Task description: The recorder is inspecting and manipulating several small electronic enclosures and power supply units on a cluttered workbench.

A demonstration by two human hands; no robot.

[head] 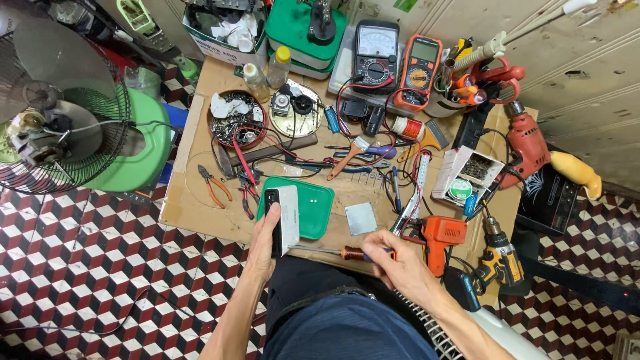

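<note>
While the left hand (265,241) has its grip clamped on a small white-and-black casing (283,219), held on edge above the counter (193,200) just before the green tray (308,208), the right hand (393,261) is closed on an orange-handled screwdriver (341,252), tip at the casing's lower end. The casing looks light, rigid and smooth, best held by its long sides.

Bare forearms with no sleeves, watch or rings; dark navy trousers cover the lap.
</note>
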